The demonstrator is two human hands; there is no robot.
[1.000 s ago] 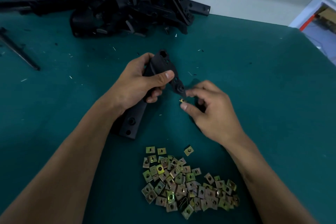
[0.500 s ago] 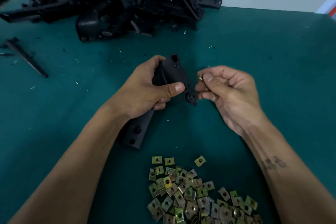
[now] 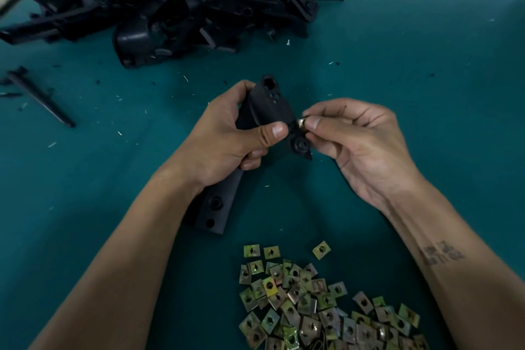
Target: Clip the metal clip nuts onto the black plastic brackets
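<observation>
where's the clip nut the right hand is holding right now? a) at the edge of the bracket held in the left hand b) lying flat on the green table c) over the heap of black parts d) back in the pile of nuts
a: the right hand pinches the clip nut against the edge of the black bracket that the left hand grips above the table.

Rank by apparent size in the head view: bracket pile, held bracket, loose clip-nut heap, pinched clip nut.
1. bracket pile
2. loose clip-nut heap and held bracket: similar; heap nearer the camera, bracket partly hidden, so unranked
3. pinched clip nut

Open green mat (image 3: 412, 94) right — bracket pile (image 3: 176, 11) blocks the far edge; clip nuts (image 3: 312, 301) crowd the near side.
</observation>
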